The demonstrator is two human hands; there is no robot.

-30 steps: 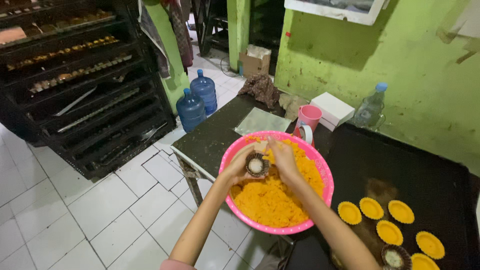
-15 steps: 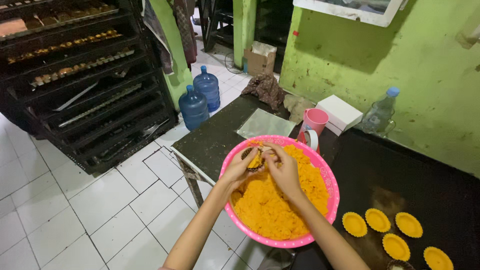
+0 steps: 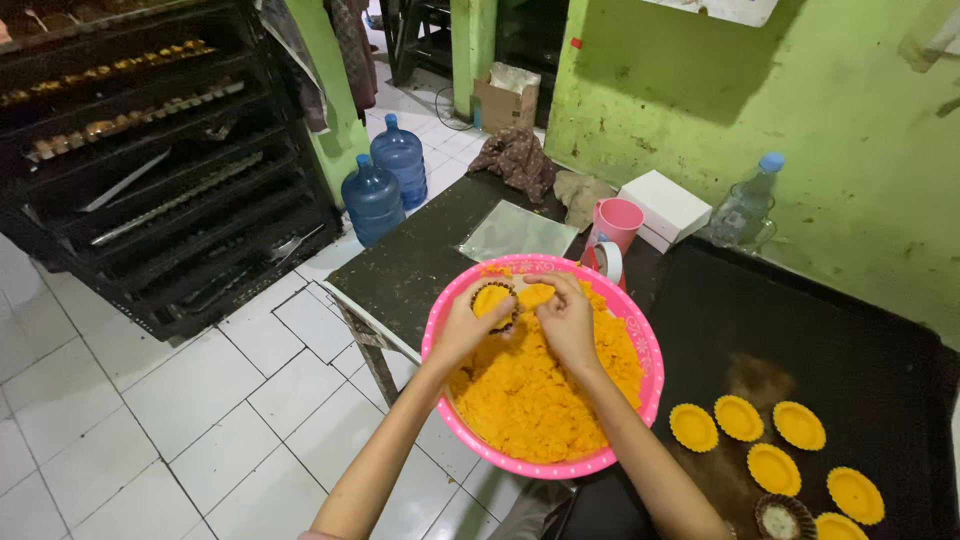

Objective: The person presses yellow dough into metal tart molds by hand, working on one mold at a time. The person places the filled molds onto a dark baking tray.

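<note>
From my remote seat I see, far left, a black metal rack of trays (image 3: 150, 150), then two blue water jugs (image 3: 385, 180) on the white tiled floor (image 3: 150, 400). My left hand (image 3: 470, 320) cups a small fluted mould filled with orange crumb (image 3: 493, 300), tilted over the round pink plastic basin of orange mixture (image 3: 540, 380), probably so spills drop back in. My right hand (image 3: 565, 320) pinches a lump of mixture beside it, fingers closed; the hands nearly touch. Rightward, filled yellow-orange moulds (image 3: 765, 440) sit on a black baking tray (image 3: 830, 350) below a green wall (image 3: 750, 100).
</note>
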